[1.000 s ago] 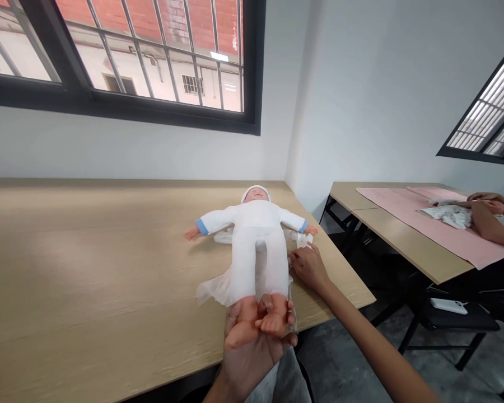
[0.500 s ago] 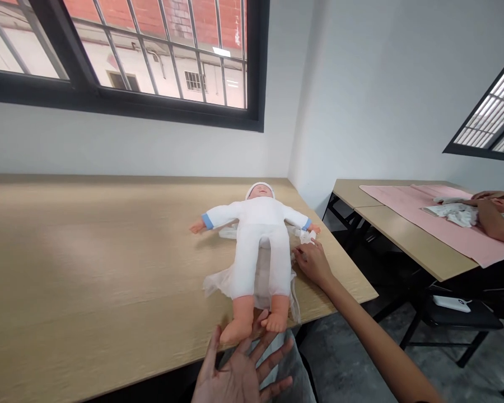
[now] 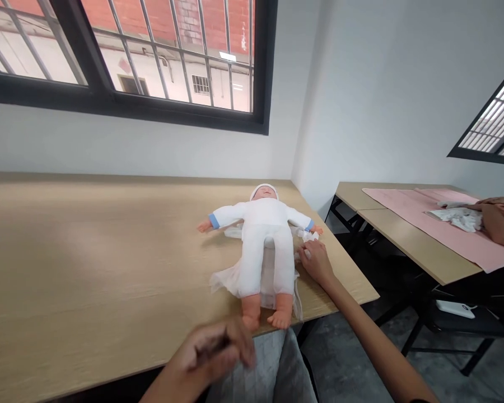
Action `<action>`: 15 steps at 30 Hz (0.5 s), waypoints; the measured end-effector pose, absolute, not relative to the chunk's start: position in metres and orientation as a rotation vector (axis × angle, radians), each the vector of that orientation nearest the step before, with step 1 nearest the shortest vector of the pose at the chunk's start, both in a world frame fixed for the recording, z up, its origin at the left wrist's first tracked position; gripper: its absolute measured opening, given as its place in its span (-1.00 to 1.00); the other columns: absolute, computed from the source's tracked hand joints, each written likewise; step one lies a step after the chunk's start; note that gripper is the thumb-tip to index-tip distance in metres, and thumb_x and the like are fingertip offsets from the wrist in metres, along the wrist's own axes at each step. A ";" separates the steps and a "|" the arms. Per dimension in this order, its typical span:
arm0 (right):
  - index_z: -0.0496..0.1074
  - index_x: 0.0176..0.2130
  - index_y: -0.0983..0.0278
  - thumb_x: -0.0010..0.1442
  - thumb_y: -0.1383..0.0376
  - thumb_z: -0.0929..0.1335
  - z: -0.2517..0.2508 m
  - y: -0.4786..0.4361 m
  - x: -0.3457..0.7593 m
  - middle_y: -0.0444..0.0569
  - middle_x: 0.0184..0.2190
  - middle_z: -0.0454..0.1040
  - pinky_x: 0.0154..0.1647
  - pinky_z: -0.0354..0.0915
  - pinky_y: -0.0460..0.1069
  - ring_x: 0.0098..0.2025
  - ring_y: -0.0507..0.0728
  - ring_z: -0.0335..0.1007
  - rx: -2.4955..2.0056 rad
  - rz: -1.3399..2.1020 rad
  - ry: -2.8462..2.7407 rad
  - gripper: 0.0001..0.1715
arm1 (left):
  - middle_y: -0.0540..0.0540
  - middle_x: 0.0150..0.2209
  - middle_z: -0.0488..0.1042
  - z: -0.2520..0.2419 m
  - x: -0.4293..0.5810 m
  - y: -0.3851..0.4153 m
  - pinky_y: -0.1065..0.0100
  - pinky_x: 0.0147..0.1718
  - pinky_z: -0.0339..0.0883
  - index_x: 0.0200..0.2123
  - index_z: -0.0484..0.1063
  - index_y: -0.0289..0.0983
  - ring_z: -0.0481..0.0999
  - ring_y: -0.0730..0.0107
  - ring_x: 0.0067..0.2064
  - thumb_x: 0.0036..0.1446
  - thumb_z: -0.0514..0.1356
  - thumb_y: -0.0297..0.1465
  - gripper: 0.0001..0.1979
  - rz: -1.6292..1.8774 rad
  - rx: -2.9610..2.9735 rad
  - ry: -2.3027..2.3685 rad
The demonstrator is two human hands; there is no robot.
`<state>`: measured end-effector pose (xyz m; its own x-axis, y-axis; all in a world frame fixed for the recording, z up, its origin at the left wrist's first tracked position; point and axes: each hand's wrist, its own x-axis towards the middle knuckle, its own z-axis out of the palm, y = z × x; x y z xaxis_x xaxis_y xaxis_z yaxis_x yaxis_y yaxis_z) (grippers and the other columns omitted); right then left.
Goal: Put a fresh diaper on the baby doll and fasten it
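A baby doll in a white suit with blue cuffs and a white cap lies on its back, feet toward me. Under its hips and legs is spread a thin white diaper, its edges showing on both sides. My right hand is beside the doll's left hip, fingers closed on the white edge of the diaper. Near the doll's feet, my left hand is in the air at the table's front edge, blurred, with fingers loosely curled and apart from the thumb. Nothing shows in it.
The doll lies near the right end of a wooden table against the wall. To the right, another table carries a pink cloth, where another person's arm rests by a second doll. A black chair holds a white device.
My left hand has come away from the doll's feet, moving left and turning from palm up, fingers spread, to loosely curled. The right hand stays at the diaper's edge. The view has shifted slightly.
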<state>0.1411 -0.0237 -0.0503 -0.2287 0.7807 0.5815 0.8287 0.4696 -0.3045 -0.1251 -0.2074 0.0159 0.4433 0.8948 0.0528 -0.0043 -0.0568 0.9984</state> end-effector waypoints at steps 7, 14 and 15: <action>0.36 -0.30 0.24 0.29 0.31 0.23 -0.012 -0.079 0.100 -0.07 -0.30 0.49 0.22 0.07 0.10 -0.15 0.09 0.39 -0.827 0.113 -2.225 -0.84 | -0.23 0.11 0.23 -0.012 -0.091 -0.130 -0.04 0.10 0.17 0.07 0.28 -0.20 0.25 -0.08 0.15 -0.02 0.26 -0.21 -0.43 1.301 1.830 1.635; 0.41 -0.23 0.24 0.17 0.45 0.24 -0.018 -0.083 0.105 -0.13 -0.32 0.50 0.35 -0.13 0.11 -0.13 0.05 0.41 -0.781 0.089 -2.616 -0.77 | -0.24 0.17 0.07 -0.036 -0.106 -0.120 0.03 0.02 0.31 0.30 -0.01 -0.16 0.36 -0.01 0.11 0.03 0.11 -0.38 -0.26 1.045 1.825 1.662; 0.41 -0.23 0.24 0.16 0.46 0.24 -0.018 -0.081 0.111 -0.13 -0.33 0.49 0.35 -0.11 0.12 -0.13 0.06 0.41 -0.783 0.097 -2.632 -0.77 | -0.23 0.16 0.10 -0.033 -0.112 -0.120 0.03 0.04 0.30 0.30 0.02 -0.15 0.34 -0.01 0.13 0.02 0.10 -0.39 -0.27 1.036 1.820 1.637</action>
<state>0.1107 -0.0809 -0.0178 -0.7675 0.5384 0.3480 0.5112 0.8416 -0.1745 -0.1122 -0.1199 -0.0325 -0.0013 0.9762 0.2169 0.6140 -0.1704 0.7707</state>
